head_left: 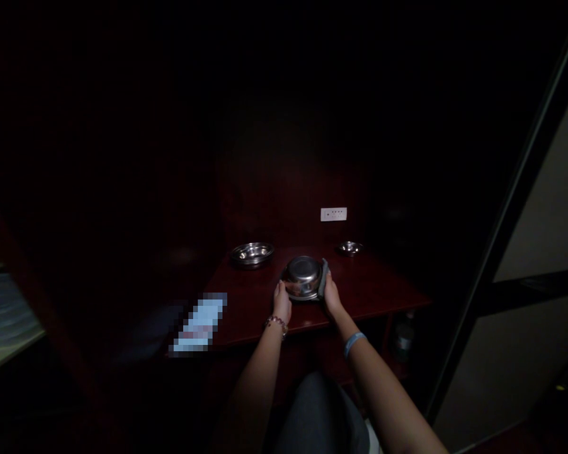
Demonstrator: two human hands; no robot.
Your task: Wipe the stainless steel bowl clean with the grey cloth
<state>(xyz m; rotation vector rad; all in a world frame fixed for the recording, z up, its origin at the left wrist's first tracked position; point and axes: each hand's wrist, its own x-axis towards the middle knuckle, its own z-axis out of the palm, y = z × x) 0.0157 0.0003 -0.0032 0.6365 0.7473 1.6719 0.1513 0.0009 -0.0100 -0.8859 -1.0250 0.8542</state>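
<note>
A shiny metal bowl is tilted bottom up between my two hands, just over the dark red desk. My left hand grips the bowl's left side, thumb along its rim. On the other side my right hand presses a grey cloth against the bowl. Parts of the fingers of both hands are hidden behind the bowl.
Shallow metal dishes sit at the desk's back left, and a smaller metal bowl at the back right. A white socket panel is on the back wall. A bottle stands on the shelf below.
</note>
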